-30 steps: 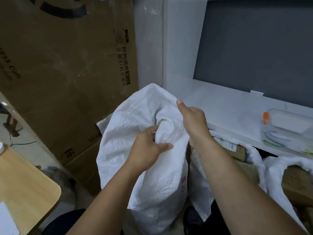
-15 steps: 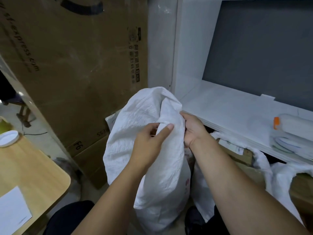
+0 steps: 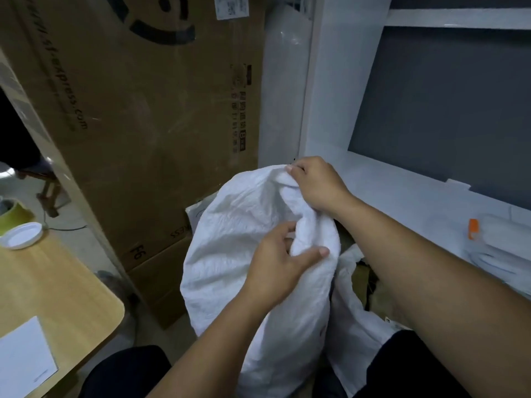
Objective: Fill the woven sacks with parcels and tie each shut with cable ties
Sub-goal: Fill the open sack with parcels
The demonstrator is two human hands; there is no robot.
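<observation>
The sack is standing upright between the person's knees, its long axis running floor to top and leaning a little toward the shelf on the right. Its mouth is pointing up and is being gathered into a thick, twisted roll that is arching from the top down the right flank.

The right hand is sitting at the top end of that roll, fingers curled over and pinching the bunched cloth. The left hand is lower down the same roll, thumb stretched across the front and fingers tucked behind, so its grip is wrapping the neck only loosely.

The roll is lying between the two hands, running from the upper hand down to the lower. The left hand is nearer the body of the sack; the right is nearer the free end. No cable tie is showing in either hand, so the neck probably needs tightening before one can go round it, most likely just above the left hand's grip. A second sack is slumping open just beside it, on the right.
</observation>
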